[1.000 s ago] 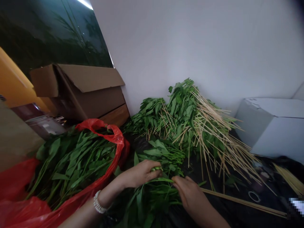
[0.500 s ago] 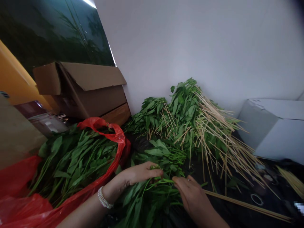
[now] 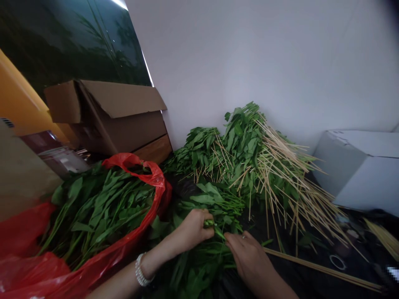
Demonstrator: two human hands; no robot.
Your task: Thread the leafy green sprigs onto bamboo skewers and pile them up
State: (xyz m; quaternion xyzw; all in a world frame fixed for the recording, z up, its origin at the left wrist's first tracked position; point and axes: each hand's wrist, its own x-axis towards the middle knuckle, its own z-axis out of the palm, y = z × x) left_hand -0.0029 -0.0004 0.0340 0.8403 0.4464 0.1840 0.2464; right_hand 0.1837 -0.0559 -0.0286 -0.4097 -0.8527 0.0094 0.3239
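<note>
My left hand [image 3: 196, 228], with a white beaded bracelet at the wrist, is closed around a small bunch of leafy green stems [image 3: 219, 233]. My right hand [image 3: 247, 253], a ring on one finger, pinches the right end of those stems; its fingertips are partly hidden. Thin bamboo skewers [image 3: 324, 270] come out from behind the right hand toward the lower right; whether it grips them I cannot tell. Loose leafy greens [image 3: 199, 265] lie beneath both hands, and another bunch of greens [image 3: 218, 199] is just beyond them.
An open red plastic bag [image 3: 156, 182] full of greens stands at left, before a cardboard box [image 3: 131, 128]. Against the wall is a heap of skewered greens [image 3: 249, 137], sticks pointing right. A white box [image 3: 358, 166] and more skewers [image 3: 383, 236] are at right.
My left hand has closed more tightly round the stems and turned, its wrist shifting slightly right. The right hand has barely moved and still pinches the stem end.
</note>
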